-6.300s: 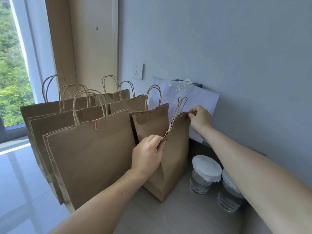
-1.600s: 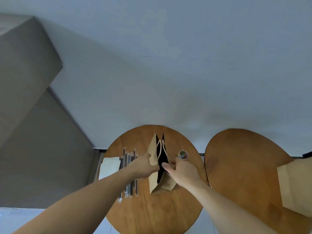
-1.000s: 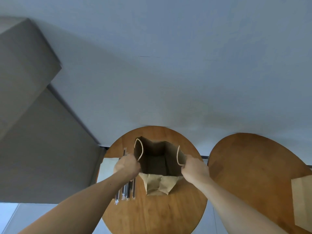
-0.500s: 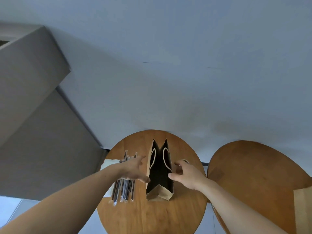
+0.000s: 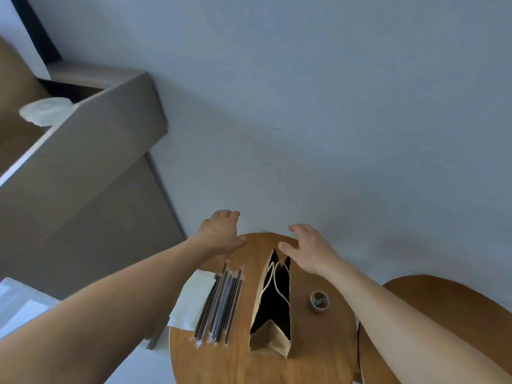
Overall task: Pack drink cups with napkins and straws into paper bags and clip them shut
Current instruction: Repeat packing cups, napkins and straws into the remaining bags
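- On the round wooden table (image 5: 249, 364), pretty much dead centre, the brown paper bag (image 5: 270, 342) stands upright with its mouth pulled open into a narrow slot. It's just dark inside, so I can't see any contents.
- Its pale cord handles (image 5: 273, 278) droop down into the opening.
- Left hand (image 5: 221, 231) is up over the far left edge of the table, past the tips of the straws. The fingers are loose and a bit spread, with nothing in it.
- Right hand (image 5: 307, 250) hovers at the far end of the bag, fingers relaxed and apart, also empty. The thumb sits right by the bag's top corner, but I can't tell if it touches.
- A bunch of dark wrapped straws (image 5: 221, 303) lies side by side left of the bag, roughly parallel to it.
- The straws partly overlap a stack of white napkins (image 5: 191, 300), which hangs over the table's left edge.
- A small round tub of coloured clips (image 5: 319, 300) sits right of the bag, apart from it, near the right forearm.
- A second wooden table (image 5: 443, 300) sits just beside the first, on the right.
- Up on the grey counter (image 5: 97, 151) at upper left there's a white lid (image 5: 45, 110), too blurry to say more.
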`<state>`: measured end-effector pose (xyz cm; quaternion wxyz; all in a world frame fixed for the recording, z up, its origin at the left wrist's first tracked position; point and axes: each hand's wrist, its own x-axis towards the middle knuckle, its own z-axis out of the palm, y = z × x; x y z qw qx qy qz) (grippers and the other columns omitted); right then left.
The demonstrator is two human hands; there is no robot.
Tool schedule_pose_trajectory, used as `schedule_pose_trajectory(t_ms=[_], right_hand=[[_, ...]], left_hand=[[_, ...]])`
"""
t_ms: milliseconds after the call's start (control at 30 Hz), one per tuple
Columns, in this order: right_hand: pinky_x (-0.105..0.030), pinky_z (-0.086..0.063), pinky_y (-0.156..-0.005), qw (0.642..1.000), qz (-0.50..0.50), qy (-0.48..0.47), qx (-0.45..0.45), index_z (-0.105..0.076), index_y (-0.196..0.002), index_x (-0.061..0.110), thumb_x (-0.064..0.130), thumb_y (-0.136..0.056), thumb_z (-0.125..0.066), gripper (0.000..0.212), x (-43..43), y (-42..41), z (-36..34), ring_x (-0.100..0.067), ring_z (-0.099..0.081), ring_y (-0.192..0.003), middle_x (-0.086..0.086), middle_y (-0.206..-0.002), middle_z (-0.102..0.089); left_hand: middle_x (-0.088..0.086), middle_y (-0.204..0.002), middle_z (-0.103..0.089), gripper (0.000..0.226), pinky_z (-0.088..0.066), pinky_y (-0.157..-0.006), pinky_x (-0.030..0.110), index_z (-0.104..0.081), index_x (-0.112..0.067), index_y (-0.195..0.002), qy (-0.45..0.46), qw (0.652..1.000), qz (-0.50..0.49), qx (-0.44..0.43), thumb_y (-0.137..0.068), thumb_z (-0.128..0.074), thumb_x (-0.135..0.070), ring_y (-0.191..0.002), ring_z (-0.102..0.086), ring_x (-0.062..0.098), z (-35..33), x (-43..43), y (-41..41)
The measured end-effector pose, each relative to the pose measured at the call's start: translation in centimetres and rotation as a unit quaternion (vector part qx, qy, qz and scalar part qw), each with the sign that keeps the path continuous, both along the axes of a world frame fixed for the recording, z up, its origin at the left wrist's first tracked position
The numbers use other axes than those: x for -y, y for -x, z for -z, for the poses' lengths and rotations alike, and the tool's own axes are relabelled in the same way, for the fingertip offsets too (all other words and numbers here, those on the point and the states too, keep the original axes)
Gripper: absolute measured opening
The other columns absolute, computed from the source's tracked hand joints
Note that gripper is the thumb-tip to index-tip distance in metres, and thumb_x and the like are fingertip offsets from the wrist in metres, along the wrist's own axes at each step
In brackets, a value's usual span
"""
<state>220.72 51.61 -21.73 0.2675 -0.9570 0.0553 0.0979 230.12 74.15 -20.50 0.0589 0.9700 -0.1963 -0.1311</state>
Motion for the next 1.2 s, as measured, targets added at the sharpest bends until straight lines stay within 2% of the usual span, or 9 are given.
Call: schedule_pose_trajectory(t_ms=[367, 600, 733, 967, 1200], right_hand=[[-0.041, -0.029, -0.114, 0.992, -0.073, 0.077, 0.069, -0.03, -0.152, 0.017, 0.062, -0.093, -0.047, 0.076, -7.1, -8.3, -9.3, -0.022, -0.028, -0.143, -0.002, -0.157, -0.031], [-0.039, -0.03, -0.113, 0.978, -0.085, 0.097, 0.162, -0.035, -0.149, 0.016, 0.057, -0.093, -0.052, 0.071, -15.8, -14.3, -17.8, -0.022, -0.029, -0.142, -0.003, -0.153, -0.035], [-0.039, -0.03, -0.113, 0.969, -0.106, 0.104, 0.198, -0.038, -0.147, 0.014, 0.053, -0.094, -0.054, 0.068, -21.7, -17.3, -21.9, -0.024, -0.032, -0.141, -0.006, -0.151, -0.037], [-0.036, -0.033, -0.11, 0.953, -0.153, 0.111, 0.238, -0.042, -0.145, 0.016, 0.054, -0.091, -0.056, 0.067, -32.3, -22.0, -25.1, -0.023, -0.038, -0.137, -0.004, -0.149, -0.041], [-0.042, -0.043, -0.102, 0.953, -0.187, 0.168, 0.169, -0.046, -0.14, 0.018, 0.057, -0.083, -0.06, 0.07, -41.2, -27.3, -25.2, -0.027, -0.047, -0.128, -0.006, -0.142, -0.047]], left_hand=[[0.003, -0.157, -0.03, 0.073, -0.028, -0.113, 0.044, -0.026, -0.018, -0.152, 0.039, 0.992, -0.037, 0.113, -0.091, -0.053, -0.047, -0.145, -0.024, 0.024, -10.6, -5.4, -4.0], [0.003, -0.152, -0.035, 0.069, -0.03, -0.11, 0.043, -0.035, -0.018, -0.147, 0.062, 0.974, -0.065, 0.208, -0.088, -0.056, -0.045, -0.143, -0.025, 0.024, -19.7, -14.9, -7.8], [0.004, -0.151, -0.038, 0.067, -0.033, -0.108, 0.043, -0.037, -0.02, -0.147, 0.092, 0.963, -0.103, 0.233, -0.088, -0.057, -0.044, -0.143, -0.025, 0.024, -23.7, -21.6, -9.8], [0.002, -0.153, -0.036, 0.07, -0.033, -0.109, 0.045, -0.035, -0.02, -0.148, 0.1, 0.955, -0.172, 0.222, -0.087, -0.058, -0.047, -0.143, -0.026, 0.024, -23.3, -32.5, -11.5], [0.002, -0.147, -0.043, 0.063, -0.038, -0.104, 0.042, -0.039, -0.022, -0.144, 0.111, 0.955, -0.189, 0.201, -0.089, -0.054, -0.048, -0.139, -0.032, 0.023, -20.5, -39.2, -13.0]])
